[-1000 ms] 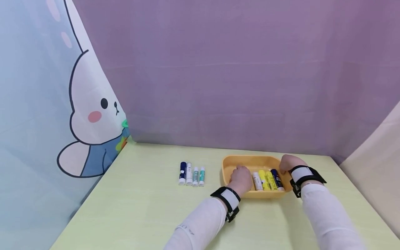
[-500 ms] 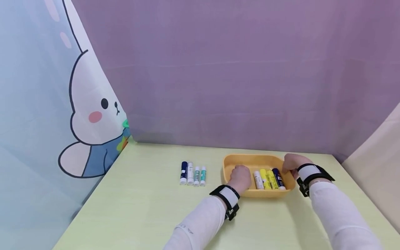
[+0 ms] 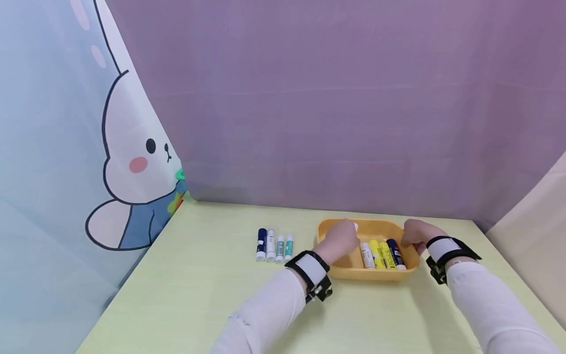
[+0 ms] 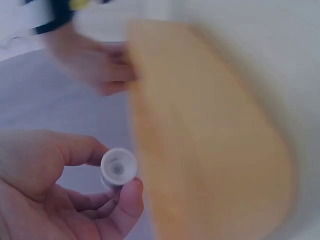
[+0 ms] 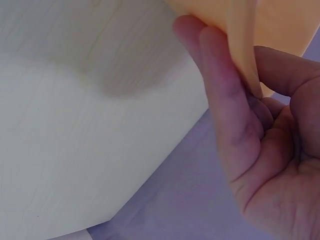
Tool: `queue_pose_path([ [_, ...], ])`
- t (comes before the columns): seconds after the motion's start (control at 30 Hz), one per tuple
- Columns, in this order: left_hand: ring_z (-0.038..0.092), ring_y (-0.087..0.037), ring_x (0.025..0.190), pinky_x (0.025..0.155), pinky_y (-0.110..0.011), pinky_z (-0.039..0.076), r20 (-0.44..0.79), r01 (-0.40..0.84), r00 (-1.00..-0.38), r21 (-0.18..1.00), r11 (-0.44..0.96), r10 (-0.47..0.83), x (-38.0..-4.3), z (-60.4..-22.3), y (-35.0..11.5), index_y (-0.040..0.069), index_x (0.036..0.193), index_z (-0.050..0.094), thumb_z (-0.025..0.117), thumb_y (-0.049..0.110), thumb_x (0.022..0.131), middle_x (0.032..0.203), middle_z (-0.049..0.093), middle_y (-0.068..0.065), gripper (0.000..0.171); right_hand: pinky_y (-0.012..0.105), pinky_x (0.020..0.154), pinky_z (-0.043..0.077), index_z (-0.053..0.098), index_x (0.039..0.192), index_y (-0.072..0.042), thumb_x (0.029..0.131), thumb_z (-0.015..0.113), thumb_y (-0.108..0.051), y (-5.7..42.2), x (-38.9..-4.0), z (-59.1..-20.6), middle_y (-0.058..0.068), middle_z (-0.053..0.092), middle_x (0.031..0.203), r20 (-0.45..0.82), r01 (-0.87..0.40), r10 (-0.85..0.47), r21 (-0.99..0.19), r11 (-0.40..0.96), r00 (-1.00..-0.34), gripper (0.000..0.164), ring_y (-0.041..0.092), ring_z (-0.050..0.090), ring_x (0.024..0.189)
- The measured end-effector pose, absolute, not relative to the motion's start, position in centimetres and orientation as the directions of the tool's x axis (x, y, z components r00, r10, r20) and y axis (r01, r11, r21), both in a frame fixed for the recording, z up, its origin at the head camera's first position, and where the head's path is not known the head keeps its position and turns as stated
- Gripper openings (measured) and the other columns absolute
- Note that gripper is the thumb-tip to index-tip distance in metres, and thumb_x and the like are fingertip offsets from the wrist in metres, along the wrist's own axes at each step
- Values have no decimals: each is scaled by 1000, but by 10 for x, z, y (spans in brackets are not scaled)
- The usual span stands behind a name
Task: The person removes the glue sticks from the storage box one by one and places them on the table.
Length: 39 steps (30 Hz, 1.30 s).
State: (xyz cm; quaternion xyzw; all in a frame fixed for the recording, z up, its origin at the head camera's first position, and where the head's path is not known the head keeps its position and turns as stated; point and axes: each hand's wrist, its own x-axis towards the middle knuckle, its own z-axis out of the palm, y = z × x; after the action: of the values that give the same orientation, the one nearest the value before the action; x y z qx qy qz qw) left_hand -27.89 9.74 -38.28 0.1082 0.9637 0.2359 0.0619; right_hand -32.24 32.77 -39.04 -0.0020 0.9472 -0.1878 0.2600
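Note:
In the left wrist view, my left hand (image 4: pixel 65 185) pinches a glue stick (image 4: pixel 119 167) between thumb and fingers, its round white end facing the camera. From the head view, that hand (image 3: pixel 341 240) is over the left part of a yellow-orange plastic tray (image 3: pixel 376 274), and only the white tip shows past the fingers. My right hand (image 3: pixel 417 233) grips the tray's right rim, thumb on the inner side and fingers outside in the right wrist view. Inside the tray lie a white glue stick (image 3: pixel 367 255), two yellow glue sticks (image 3: pixel 377 254) and a dark blue one (image 3: pixel 395 254), side by side.
To the left of the tray, a dark blue glue stick (image 3: pixel 261 245), a white one (image 3: pixel 270 246) and two small teal-and-white ones (image 3: pixel 289 248) lie in a row on the pale green table (image 3: pixel 199 295). A purple curtain (image 3: pixel 327 108) hangs behind the table's back edge.
My left hand has lifted from low in the tray, moving slightly back and left, with a glue stick's white end now showing. My right hand stays at the tray's right rim; the tray sits slightly further right.

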Motion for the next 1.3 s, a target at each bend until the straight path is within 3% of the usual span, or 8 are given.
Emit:
queue_pose_path([
  [0.17, 51, -11, 50, 45, -21, 44, -66, 142, -970, 628, 765, 235, -277, -348, 68, 9, 78, 56, 66, 16, 85, 66, 55, 0, 14, 29, 55, 55, 55, 90, 9, 80, 55, 0, 327, -324, -392, 12, 62, 73, -475, 80, -102, -349, 934, -874, 14, 17, 62, 57],
  [0.43, 56, -13, 56, 47, -21, 47, -51, 144, -964, 722, 676, 260, -269, -311, 3, 6, 90, 62, 66, 17, 86, 76, 62, -5, 12, 30, 53, 55, 52, 88, 10, 79, 54, -2, 333, -323, -396, 12, 61, 73, -433, 76, -99, -369, 927, -896, 15, 17, 61, 55],
  [0.7, 61, -18, 66, 53, -23, 52, 1, 144, -978, 730, 668, 209, -260, -295, -67, -2, 117, 56, 63, 18, 89, 87, 63, -9, 35, 33, 51, 55, 53, 86, 9, 80, 53, -5, 337, -320, -403, 13, 61, 74, -392, 52, -125, -411, 910, -912, 16, 17, 63, 53],
  [0.97, 64, -22, 74, 56, -25, 54, 8, 116, -988, 693, 711, 153, -257, -284, -110, -2, 118, 54, 62, 20, 91, 99, 63, -15, 36, 33, 51, 55, 49, 91, 11, 83, 51, -7, 337, -317, -402, 16, 59, 76, -383, 47, -129, -418, 907, -915, 20, 18, 63, 52],
  [1.3, 61, -19, 63, 54, -26, 51, -55, 25, -995, 658, 752, 80, -254, -305, -136, -3, 115, 52, 60, 20, 91, 92, 62, -15, 34, 33, 51, 55, 48, 91, 12, 82, 51, -5, 337, -316, -402, 16, 58, 76, -378, 28, -138, -404, 914, -916, 19, 18, 62, 53],
])
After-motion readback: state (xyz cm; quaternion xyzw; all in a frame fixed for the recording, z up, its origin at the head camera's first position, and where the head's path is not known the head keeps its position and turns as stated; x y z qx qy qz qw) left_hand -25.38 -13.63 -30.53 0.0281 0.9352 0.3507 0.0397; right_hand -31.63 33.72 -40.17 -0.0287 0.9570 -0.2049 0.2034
